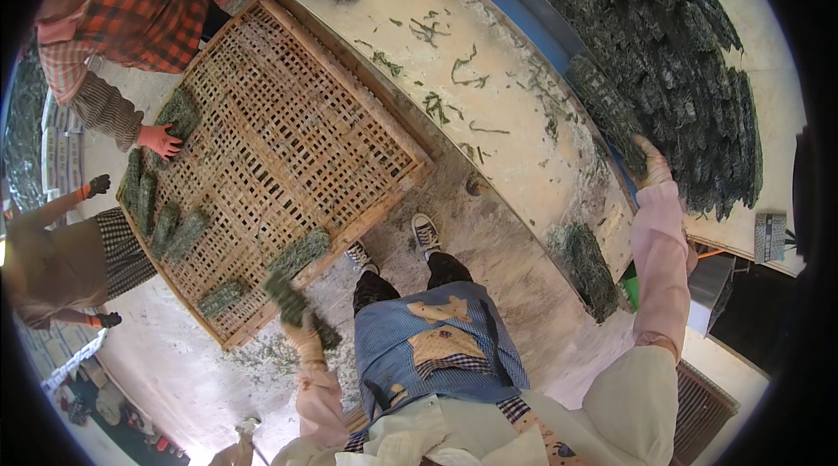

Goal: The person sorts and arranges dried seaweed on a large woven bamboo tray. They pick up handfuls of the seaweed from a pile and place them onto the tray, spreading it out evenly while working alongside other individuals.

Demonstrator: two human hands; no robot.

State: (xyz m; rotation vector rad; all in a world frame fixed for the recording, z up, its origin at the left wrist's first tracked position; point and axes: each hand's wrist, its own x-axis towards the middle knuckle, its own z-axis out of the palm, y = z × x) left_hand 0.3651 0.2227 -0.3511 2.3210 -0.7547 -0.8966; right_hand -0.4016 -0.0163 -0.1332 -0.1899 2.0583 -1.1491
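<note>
My left hand (303, 337), in a pale glove, grips a dark green bundle of dried seaweed-like strands (286, 298) at the near edge of a woven bamboo tray (366, 99). Other bundles lie on the tray, one close by (301, 254) and another to the left (222, 298). To the far right, my right hand (651, 165) holds the lower end of a long bundle (605, 109), beside a large pile of the same material (668, 73). Another bundle (582, 269) lies at the near end of the pale worktable (497, 106).
A co-worker's pink-gloved hand (159, 141) touches a bundle (181, 112) at the tray's far left. A second person (59, 263) in dark gloves stands at the left. Several bundles line the tray's left side. Scraps lie on the worktable, beside a blue strip (530, 21).
</note>
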